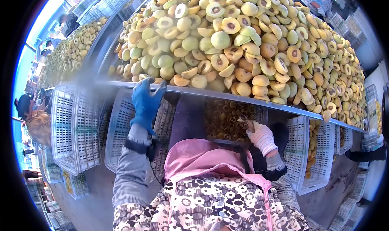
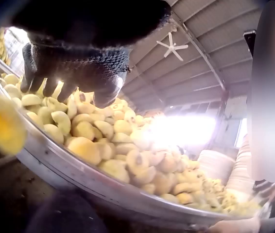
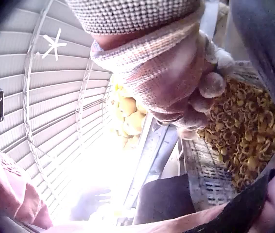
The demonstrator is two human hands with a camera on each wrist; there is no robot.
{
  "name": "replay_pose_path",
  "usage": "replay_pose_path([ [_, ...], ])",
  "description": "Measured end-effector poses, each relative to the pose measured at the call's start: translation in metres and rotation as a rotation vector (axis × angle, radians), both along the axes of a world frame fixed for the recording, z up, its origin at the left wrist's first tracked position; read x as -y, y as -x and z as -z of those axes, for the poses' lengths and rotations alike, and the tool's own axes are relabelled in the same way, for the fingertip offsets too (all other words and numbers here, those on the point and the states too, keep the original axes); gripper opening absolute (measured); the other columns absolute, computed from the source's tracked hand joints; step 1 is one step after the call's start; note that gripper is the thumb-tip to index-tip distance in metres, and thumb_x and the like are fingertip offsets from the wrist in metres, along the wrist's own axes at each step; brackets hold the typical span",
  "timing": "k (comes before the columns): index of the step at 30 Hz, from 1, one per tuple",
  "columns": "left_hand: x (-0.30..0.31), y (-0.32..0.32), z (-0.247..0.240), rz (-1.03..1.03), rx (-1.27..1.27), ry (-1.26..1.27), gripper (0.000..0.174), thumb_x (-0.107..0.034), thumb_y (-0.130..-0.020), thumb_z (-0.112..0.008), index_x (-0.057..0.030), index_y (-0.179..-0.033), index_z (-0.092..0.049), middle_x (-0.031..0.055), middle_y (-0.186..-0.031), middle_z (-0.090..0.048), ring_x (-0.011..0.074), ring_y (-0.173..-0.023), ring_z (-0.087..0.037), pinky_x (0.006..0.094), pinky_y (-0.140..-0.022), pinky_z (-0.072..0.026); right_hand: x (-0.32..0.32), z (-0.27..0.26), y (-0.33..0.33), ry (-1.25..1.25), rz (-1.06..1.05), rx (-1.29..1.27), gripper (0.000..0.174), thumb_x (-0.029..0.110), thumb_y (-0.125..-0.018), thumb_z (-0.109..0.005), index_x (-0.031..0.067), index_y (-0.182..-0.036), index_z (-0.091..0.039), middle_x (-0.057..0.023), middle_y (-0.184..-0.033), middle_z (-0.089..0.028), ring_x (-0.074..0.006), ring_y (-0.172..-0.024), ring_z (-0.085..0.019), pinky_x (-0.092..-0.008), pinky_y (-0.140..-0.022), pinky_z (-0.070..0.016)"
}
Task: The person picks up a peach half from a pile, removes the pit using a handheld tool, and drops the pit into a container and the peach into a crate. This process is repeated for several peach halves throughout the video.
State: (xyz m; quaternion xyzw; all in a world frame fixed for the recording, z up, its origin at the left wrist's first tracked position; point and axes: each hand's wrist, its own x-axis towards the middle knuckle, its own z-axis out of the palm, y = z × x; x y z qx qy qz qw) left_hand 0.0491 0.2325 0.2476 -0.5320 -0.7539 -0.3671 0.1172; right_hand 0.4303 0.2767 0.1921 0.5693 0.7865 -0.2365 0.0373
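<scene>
My left hand (image 1: 145, 103), in a blue knit glove, is at the metal table rim with thumb and fingers spread. Its fingertips reach the near edge of a heap of yellow-green stone fruit (image 1: 221, 40), many cut in half. In the left wrist view a blurred yellow fruit half (image 2: 4, 124) shows beside the rim, apart from the glove. My right hand (image 1: 260, 137), in a pale knit glove, hovers with curled fingers over a crate of brown scraps (image 3: 244, 131) below the rim. I cannot tell whether its fingers pinch anything.
The metal rim (image 1: 202, 93) runs across in front of me. White plastic crates stand on the left (image 1: 77, 129) and right (image 1: 318, 158), the right one with yellow fruit. Another fruit heap (image 1: 75, 48) lies far left. Other people (image 1: 318, 2) work around.
</scene>
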Motion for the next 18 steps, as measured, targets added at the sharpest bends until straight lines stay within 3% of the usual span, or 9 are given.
replay_pose_path([
  [2, -0.023, 0.007, 0.0, 0.025, 0.08, 0.028, 0.042, -0.039, -0.076, -0.074, -0.0004, -0.089, -0.067, 0.0144, -0.083, -0.067, 0.0357, -0.081, -0.063, 0.042, -0.076, -0.048, 0.003, -0.002, 0.013, 0.011, -0.012, -0.012, 0.032, 0.037, -0.086, -0.054, 0.0123, -0.104, -0.062, -0.0195, -0.086, -0.066, -0.0385, -0.083, -0.063, -0.047, -0.074, -0.05],
  [4, -0.056, 0.004, 0.0, 0.104, 0.326, 0.519, 0.048, -0.044, -0.074, -0.074, 0.0019, -0.087, -0.067, 0.0151, -0.078, -0.067, 0.0332, -0.079, -0.065, 0.0403, -0.072, -0.0491, 0.009, 0.001, 0.022, 0.014, -0.03, -0.059, 0.032, 0.036, -0.084, -0.056, 0.0156, -0.109, -0.061, -0.0197, -0.086, -0.066, -0.0376, -0.084, -0.064, -0.0461, -0.075, -0.0502],
  [8, -0.085, 0.008, 0.011, 0.234, 0.412, 0.779, 0.054, -0.048, -0.072, -0.074, 0.0043, -0.083, -0.066, 0.0152, -0.071, -0.066, 0.0304, -0.075, -0.066, 0.0376, -0.067, -0.0497, 0.018, 0.0, 0.03, 0.082, -0.043, -0.004, 0.034, 0.035, -0.084, -0.057, 0.0167, -0.113, -0.06, -0.0189, -0.088, -0.067, -0.0371, -0.085, -0.064, -0.0449, -0.076, -0.0505],
  [11, -0.081, 0.013, 0.032, 0.263, 0.513, 0.421, 0.057, -0.036, -0.062, -0.081, 0.0048, -0.096, -0.06, 0.0178, -0.085, -0.064, 0.0252, -0.08, -0.063, 0.0341, -0.069, -0.0499, 0.021, 0.002, 0.033, 0.062, -0.043, -0.126, 0.033, 0.034, -0.082, -0.06, 0.0123, -0.107, -0.063, -0.0211, -0.082, -0.065, -0.0389, -0.081, -0.063, -0.0452, -0.072, -0.0495],
  [13, -0.072, 0.012, 0.033, 0.234, 0.443, 0.411, 0.062, -0.027, -0.059, -0.082, 0.0049, -0.105, -0.056, 0.0176, -0.092, -0.062, 0.0231, -0.084, -0.061, 0.0332, -0.072, -0.0502, 0.019, -0.006, 0.037, 0.115, -0.059, -0.014, 0.039, 0.036, -0.083, -0.058, 0.0165, -0.117, -0.059, -0.0191, -0.091, -0.067, -0.0369, -0.088, -0.063, -0.044, -0.079, -0.0501],
  [15, -0.055, -0.004, 0.022, 0.28, 0.609, 0.229, 0.056, -0.022, -0.062, -0.079, 0.0054, -0.105, -0.056, 0.0149, -0.094, -0.063, 0.0231, -0.086, -0.061, 0.0325, -0.075, -0.0504, 0.018, -0.012, 0.036, 0.108, -0.054, -0.1, 0.041, 0.035, -0.082, -0.059, 0.0167, -0.119, -0.058, -0.0199, -0.093, -0.066, -0.0372, -0.089, -0.063, -0.0438, -0.079, -0.0499],
  [16, -0.052, -0.011, 0.021, 0.468, 0.762, -0.067, 0.049, -0.02, -0.068, -0.074, 0.0031, -0.107, -0.055, 0.0122, -0.098, -0.064, 0.023, -0.085, -0.061, 0.0329, -0.076, -0.0512, 0.016, -0.016, 0.038, 0.098, -0.036, -0.189, 0.044, 0.035, -0.082, -0.06, 0.0168, -0.122, -0.057, -0.0206, -0.094, -0.066, -0.0375, -0.09, -0.063, -0.0436, -0.08, -0.0498],
  [17, -0.047, -0.014, 0.017, 0.468, 0.759, -0.069, 0.049, -0.02, -0.068, -0.074, 0.0031, -0.107, -0.055, 0.0122, -0.098, -0.064, 0.023, -0.085, -0.061, 0.0329, -0.076, -0.0512, 0.015, -0.019, 0.039, 0.096, -0.038, -0.192, 0.044, 0.035, -0.082, -0.06, 0.0168, -0.122, -0.057, -0.0206, -0.094, -0.066, -0.0375, -0.09, -0.063, -0.0436, -0.08, -0.0498],
  [18, -0.038, -0.019, 0.015, 0.522, 1.126, -0.04, 0.044, -0.02, -0.073, -0.069, 0.0, -0.11, -0.054, 0.012, -0.095, -0.064, 0.0218, -0.079, -0.062, 0.0303, -0.068, -0.0523, 0.015, -0.023, 0.039, 0.074, -0.004, -0.335, 0.045, 0.033, -0.081, -0.061, 0.0164, -0.123, -0.056, -0.021, -0.094, -0.066, -0.0377, -0.091, -0.063, -0.0424, -0.079, -0.0497],
])
